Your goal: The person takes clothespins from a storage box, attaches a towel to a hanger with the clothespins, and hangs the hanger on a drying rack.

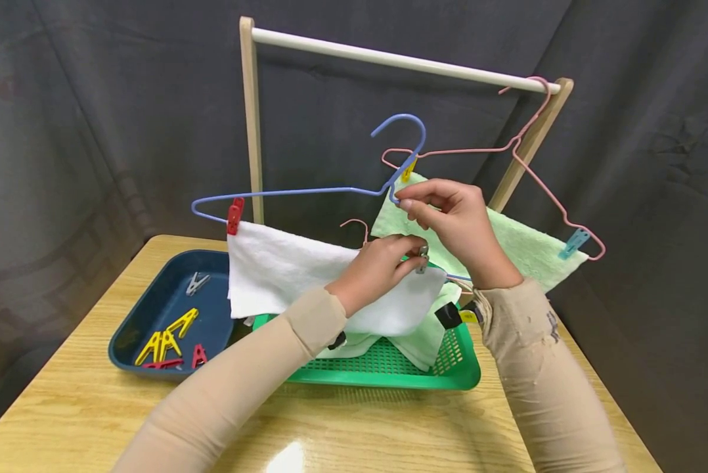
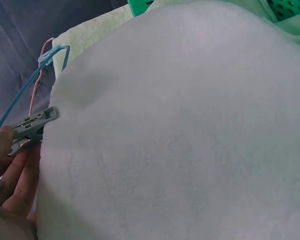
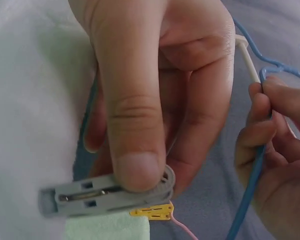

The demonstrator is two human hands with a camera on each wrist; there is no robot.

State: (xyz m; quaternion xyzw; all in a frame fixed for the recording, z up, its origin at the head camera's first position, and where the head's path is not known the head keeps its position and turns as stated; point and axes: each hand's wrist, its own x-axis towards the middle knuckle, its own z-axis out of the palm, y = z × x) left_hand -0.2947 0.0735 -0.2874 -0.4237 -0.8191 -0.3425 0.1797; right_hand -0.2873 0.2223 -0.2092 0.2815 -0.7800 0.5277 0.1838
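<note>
A blue hanger (image 1: 295,192) is held up near its neck by my right hand (image 1: 457,217), which pinches the wire between thumb and fingers. A white cloth (image 1: 289,256) hangs from it, fastened at the left by a red clothespin (image 1: 234,215). My left hand (image 1: 380,266) pinches a grey clothespin (image 1: 423,259) at the cloth's right end. In the left wrist view the grey clothespin (image 2: 35,127) touches the cloth's edge. The right wrist view shows my left thumb pressing the clothespin (image 3: 105,195), with my right hand (image 3: 277,135) on the blue wire behind.
A drying rack with a white bar (image 1: 401,60) stands behind. A pink hanger (image 1: 472,150) on it carries a light green cloth (image 1: 508,240). Below are a green basket (image 1: 389,378) with cloths and a dark blue tray (image 1: 123,341) with several clothespins, on a wooden table (image 1: 46,407).
</note>
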